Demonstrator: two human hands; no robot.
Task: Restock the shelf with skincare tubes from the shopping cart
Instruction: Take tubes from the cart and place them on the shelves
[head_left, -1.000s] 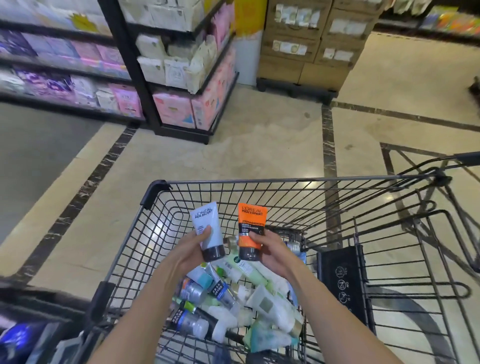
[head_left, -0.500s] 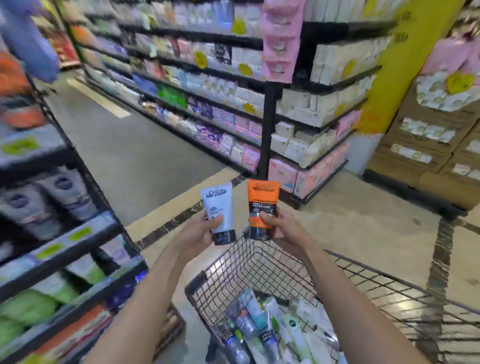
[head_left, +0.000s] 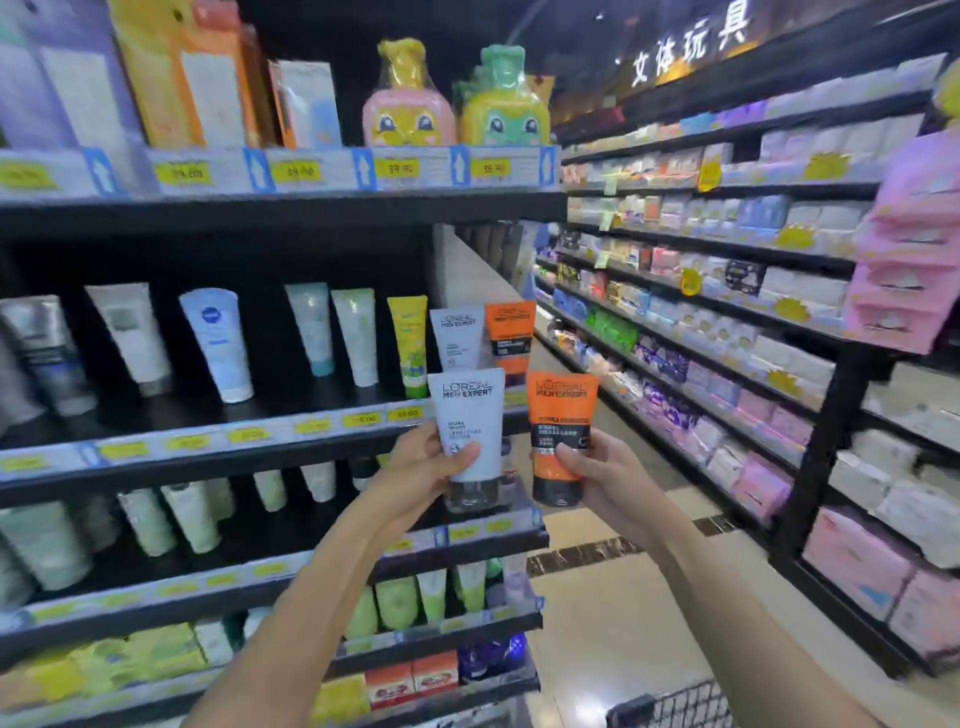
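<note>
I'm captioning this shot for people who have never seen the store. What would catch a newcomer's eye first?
First, the two tubes raised mid-frame: a white L'Oreal Men Expert tube gripped by the left hand and an orange L'Oreal Men Expert tube gripped by the right hand, both cap down. Just behind them, matching white and orange tubes stand at the shelf's right end. Up top sit two cartoon-faced packs, pink and green.

We stand in a dim shop aisle with a pale tiled floor crossed by a dark marble band. Black shelving lines the right side. Lit white Chinese signage glows overhead against a dark ceiling.
</note>
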